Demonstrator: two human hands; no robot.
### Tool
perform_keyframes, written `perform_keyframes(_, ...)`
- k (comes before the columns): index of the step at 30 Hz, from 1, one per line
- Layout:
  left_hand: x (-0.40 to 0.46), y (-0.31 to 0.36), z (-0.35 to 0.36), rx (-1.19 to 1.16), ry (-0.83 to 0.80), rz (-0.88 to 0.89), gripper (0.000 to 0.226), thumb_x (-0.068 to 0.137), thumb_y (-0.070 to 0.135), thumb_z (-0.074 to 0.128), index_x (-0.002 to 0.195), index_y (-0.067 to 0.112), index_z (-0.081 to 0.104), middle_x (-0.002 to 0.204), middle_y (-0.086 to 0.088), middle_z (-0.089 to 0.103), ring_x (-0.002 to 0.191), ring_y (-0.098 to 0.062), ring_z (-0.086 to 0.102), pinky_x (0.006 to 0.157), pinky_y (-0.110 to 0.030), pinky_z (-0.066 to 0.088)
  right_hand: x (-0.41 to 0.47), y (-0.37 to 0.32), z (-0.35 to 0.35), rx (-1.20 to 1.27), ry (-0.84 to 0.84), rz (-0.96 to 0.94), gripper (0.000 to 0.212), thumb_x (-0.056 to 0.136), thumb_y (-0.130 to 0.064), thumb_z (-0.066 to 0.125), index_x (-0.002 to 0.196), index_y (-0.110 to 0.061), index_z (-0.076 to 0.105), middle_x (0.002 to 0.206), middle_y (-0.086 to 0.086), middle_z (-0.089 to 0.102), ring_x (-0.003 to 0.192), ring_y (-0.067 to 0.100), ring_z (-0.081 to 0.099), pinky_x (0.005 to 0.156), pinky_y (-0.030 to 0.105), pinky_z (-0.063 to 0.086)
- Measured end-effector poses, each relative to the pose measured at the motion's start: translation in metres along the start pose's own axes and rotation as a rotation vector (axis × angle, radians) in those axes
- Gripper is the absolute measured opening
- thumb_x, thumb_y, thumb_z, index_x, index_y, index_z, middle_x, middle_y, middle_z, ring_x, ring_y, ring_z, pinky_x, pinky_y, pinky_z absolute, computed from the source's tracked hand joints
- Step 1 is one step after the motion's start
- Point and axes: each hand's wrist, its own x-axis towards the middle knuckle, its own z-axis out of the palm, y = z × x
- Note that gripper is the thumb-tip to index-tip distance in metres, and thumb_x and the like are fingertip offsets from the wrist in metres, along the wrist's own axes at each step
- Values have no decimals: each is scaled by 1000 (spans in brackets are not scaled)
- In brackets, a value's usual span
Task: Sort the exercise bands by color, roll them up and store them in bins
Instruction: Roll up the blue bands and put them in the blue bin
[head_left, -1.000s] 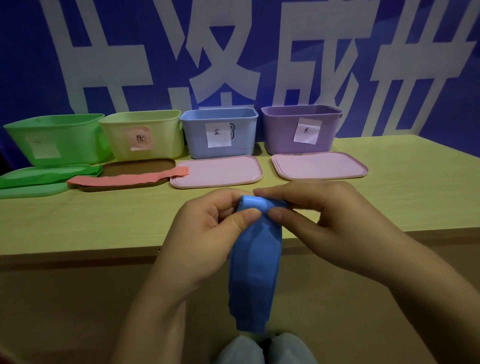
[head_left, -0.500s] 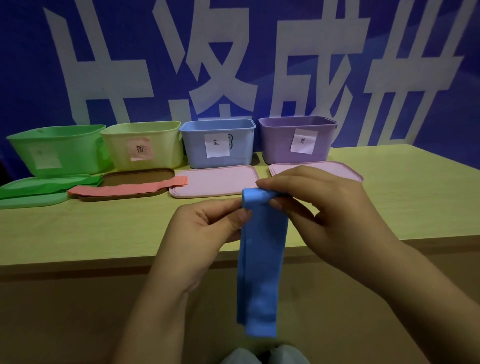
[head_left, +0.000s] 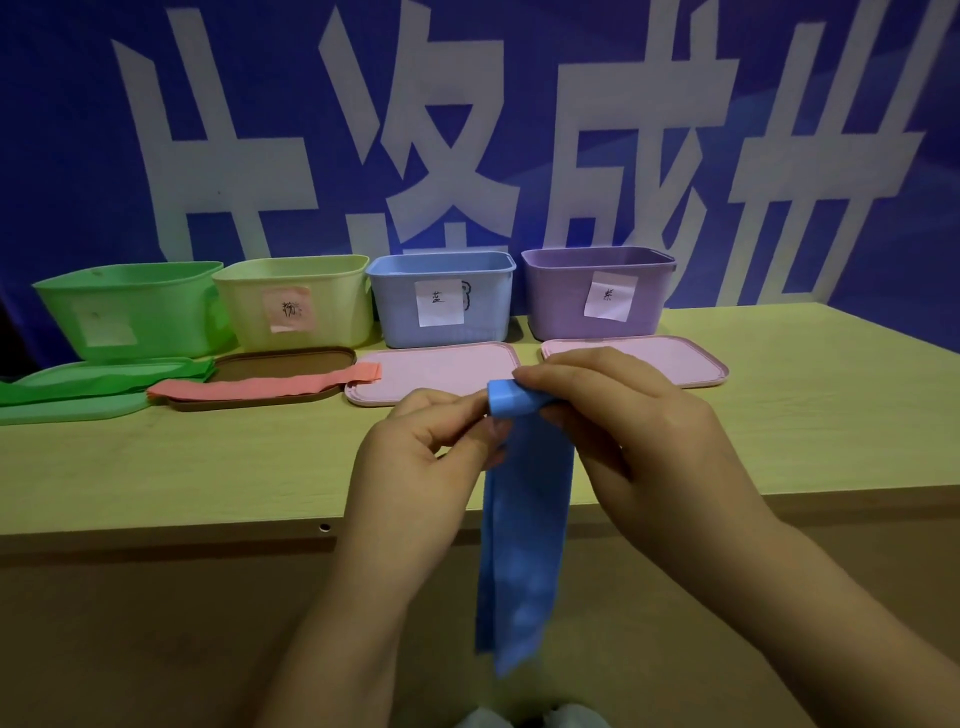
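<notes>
Left hand and right hand close together, both pinching blue band roll at top; tail hanging below hands, likely keeping roll taut; blue bin beyond hands

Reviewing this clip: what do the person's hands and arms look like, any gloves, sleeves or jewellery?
Both the left hand and right hand are bare: no gloves, rings or watch visible. The forearms are uncovered down to the frame edge, with no sleeves in view.
</notes>
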Motion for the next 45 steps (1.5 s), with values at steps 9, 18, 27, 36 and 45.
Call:
perform_keyframes(9, 0, 2, 2, -61, -42, -26, 30, 86, 6, 62, 84, 34, 70, 85, -3, 68, 79, -13, 70, 77, -28, 57, 2, -9, 1, -18, 30, -1, 38, 84, -18, 41, 112, -5, 65, 107, 9, 65, 98, 15, 51, 89, 21, 39)
perform_keyframes(18, 2, 2, -2, -241, -136, -94, 25, 84, 2, 61, 86, 24, 72, 74, 10, 72, 67, -7, 68, 62, -18, 54, 0, -4, -1, 45, 10, -20, 36, 84, -17, 44, 111, -5, 65, 106, 8, 64, 99, 13, 52, 91, 16, 39)
perform_keyframes(27, 4, -2, 2, -219, -137, -35, 21, 76, 11, 68, 95, 21, 72, 99, 0, 69, 85, -2, 64, 77, -17, 51, -2, 1, -5, 41, -4, -9, 35, 85, -14, 43, 111, -6, 64, 106, 6, 64, 100, 11, 52, 93, 12, 37)
perform_keyframes(36, 3, -7, 6, -362, -259, -186, 32, 65, 27, 66, 96, 24, 73, 99, -2, 74, 101, -22, 67, 91, -44, 51, -8, 6, -3, 99, -3, 0, 30, 87, -15, 45, 109, -7, 65, 104, 4, 64, 97, 12, 55, 87, 16, 44)
perform_keyframes(45, -1, -4, 14, -175, -235, -110, 25, 89, 15, 57, 96, 37, 65, 93, 16, 73, 92, -1, 67, 83, -20, 52, -14, 8, 5, 34, 77, 12, 28, 87, -10, 48, 107, -5, 66, 101, 7, 66, 93, 16, 57, 86, 19, 45)
